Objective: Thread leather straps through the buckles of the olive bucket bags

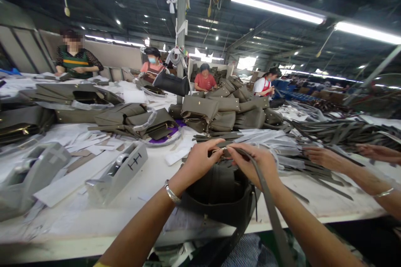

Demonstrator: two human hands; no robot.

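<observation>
An olive-grey handbag [216,206] sits at the table's front edge before me, its top gaping. Above its far rim, my left hand [199,160] pinches a small gold-coloured metal buckle [223,150]. My right hand [258,162] meets it there, thumb and fingers closed on the end of a long olive-grey strap [267,200]. That strap runs over the right hand and hangs down past the table edge toward my lap. Just how strap and buckle join is hidden by my fingertips.
Two grey tape dispensers [120,171] stand at left among paper strips. Handbags [206,112] are heaped across the table's middle, with many loose straps [338,133] at right. A co-worker's hands [328,160] reach in from the right. Other people [205,79] work beyond.
</observation>
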